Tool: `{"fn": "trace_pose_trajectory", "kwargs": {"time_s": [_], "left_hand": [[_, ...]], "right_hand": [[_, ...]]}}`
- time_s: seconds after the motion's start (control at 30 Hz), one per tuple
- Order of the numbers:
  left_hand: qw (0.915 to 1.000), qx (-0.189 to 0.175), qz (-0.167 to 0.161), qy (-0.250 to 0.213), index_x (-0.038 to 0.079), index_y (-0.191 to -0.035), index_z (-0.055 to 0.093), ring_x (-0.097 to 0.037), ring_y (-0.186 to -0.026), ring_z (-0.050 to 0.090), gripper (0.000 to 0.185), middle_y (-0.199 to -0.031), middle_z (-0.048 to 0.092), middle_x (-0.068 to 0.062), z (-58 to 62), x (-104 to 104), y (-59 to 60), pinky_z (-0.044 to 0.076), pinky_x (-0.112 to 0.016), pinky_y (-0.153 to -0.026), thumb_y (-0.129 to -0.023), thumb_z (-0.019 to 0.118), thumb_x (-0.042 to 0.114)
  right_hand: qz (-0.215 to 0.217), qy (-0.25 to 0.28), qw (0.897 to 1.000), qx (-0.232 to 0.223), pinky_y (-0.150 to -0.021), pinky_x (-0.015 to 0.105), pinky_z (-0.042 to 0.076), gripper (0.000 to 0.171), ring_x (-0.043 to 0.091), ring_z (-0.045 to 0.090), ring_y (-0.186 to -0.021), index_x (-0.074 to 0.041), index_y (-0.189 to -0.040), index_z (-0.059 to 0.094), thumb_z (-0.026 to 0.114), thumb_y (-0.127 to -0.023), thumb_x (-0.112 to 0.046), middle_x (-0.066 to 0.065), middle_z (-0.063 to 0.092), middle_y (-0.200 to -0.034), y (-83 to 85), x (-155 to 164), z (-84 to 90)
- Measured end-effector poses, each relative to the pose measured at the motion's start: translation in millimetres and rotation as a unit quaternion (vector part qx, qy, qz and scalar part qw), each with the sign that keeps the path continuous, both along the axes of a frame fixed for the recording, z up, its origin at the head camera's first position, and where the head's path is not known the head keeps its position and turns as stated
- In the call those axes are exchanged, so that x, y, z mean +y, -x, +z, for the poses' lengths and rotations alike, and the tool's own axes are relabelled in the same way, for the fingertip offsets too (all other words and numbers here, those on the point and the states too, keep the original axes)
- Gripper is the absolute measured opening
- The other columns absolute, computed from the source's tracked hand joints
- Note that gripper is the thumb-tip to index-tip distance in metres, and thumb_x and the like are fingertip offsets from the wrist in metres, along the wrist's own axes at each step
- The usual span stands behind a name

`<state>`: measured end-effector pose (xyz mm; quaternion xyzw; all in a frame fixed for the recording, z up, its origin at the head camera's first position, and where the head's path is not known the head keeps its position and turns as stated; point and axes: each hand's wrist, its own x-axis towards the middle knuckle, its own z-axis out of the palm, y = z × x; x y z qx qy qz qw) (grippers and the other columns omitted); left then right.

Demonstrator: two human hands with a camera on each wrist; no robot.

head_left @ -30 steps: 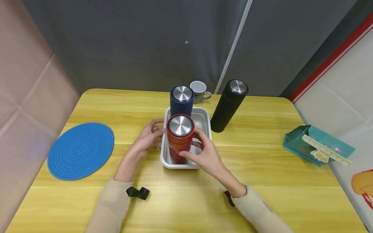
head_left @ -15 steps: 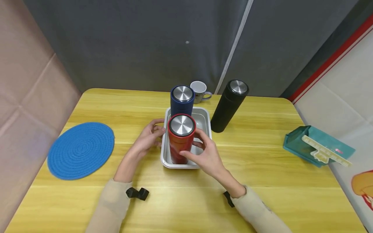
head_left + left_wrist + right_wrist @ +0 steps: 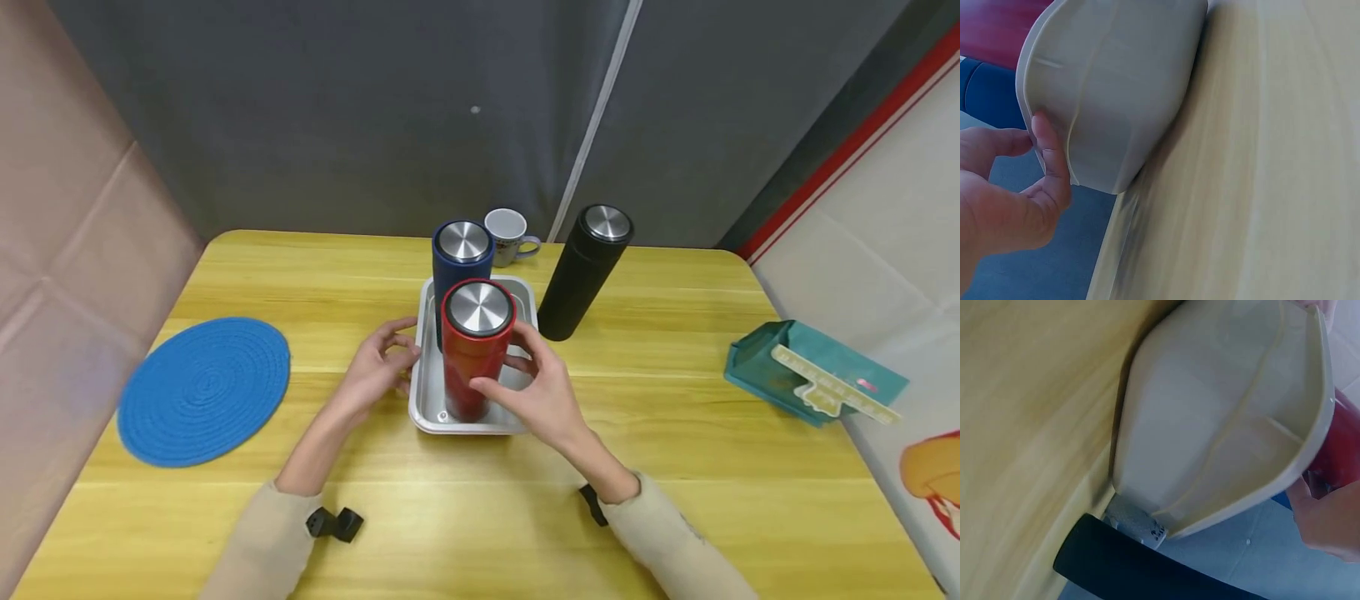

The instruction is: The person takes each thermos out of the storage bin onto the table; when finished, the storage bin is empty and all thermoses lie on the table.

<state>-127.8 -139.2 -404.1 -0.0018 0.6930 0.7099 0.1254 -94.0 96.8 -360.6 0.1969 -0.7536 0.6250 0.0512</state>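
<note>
A red flask (image 3: 476,358) with a steel lid stands upright at the front of a metal tray (image 3: 422,400). My right hand (image 3: 534,385) grips its lower body from the right. Behind it in the tray stands a blue flask (image 3: 461,254). My left hand (image 3: 381,367) holds the tray's left rim. In the left wrist view its thumb (image 3: 1047,156) lies against the tray (image 3: 1116,94) wall. The right wrist view shows the tray (image 3: 1222,425) from outside, the red flask (image 3: 1342,456) beyond it and part of my right hand (image 3: 1329,519).
A black flask (image 3: 582,275) stands right of the tray and a white mug (image 3: 508,232) behind it. A round blue mat (image 3: 204,388) lies at the left and a teal box (image 3: 813,375) at the right edge. A grey curtain backs the yellow table (image 3: 675,467).
The right hand has raised the red flask slightly and shifted it a little to the right within the tray. The left hand stays at the tray's rim.
</note>
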Motion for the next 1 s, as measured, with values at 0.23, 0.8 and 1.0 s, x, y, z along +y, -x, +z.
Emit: {"fn": "trace_pose_trajectory", "kwargs": {"time_s": [0.23, 0.8, 1.0], "left_hand": [[1.0, 0.007, 0.003, -0.002, 0.002, -0.142, 0.039, -0.015, -0.064, 0.055, 0.052, -0.107, 0.049, -0.016, 0.1, -1.7, 0.8, 0.055, -0.034, -0.05, -0.093, 0.054, 0.0], [0.9999, 0.009, -0.005, -0.008, 0.001, -0.142, 0.038, -0.015, -0.065, 0.055, 0.052, -0.106, 0.05, -0.015, -0.7, -1.2, 0.6, 0.055, -0.035, -0.05, -0.093, 0.054, -0.001], [1.0, 0.001, -0.003, -0.004, 0.004, -0.142, 0.039, -0.016, -0.065, 0.056, 0.051, -0.107, 0.05, -0.015, 0.7, -1.9, -0.1, 0.055, -0.035, -0.051, -0.093, 0.055, 0.001]], "right_hand": [[-0.007, 0.003, 1.0, 0.02, -0.087, 0.037, 0.054, 0.066, 0.02, 0.056, -0.108, -0.009, -0.132, 0.052, 0.082, -0.074, -0.001, 0.004, 0.058, -0.124, 2.7, 5.0, 6.8], [-0.001, 0.0, 0.997, 0.073, -0.083, 0.036, 0.056, 0.062, 0.019, 0.058, -0.103, -0.005, -0.128, 0.055, 0.081, -0.072, 0.003, 0.005, 0.061, -0.119, 12.5, 9.5, 27.0], [-0.012, -0.002, 0.996, 0.086, -0.082, 0.033, 0.056, 0.064, 0.019, 0.059, -0.103, -0.004, -0.13, 0.054, 0.081, -0.072, 0.005, 0.005, 0.061, -0.12, 15.6, 12.6, 34.9]]}}
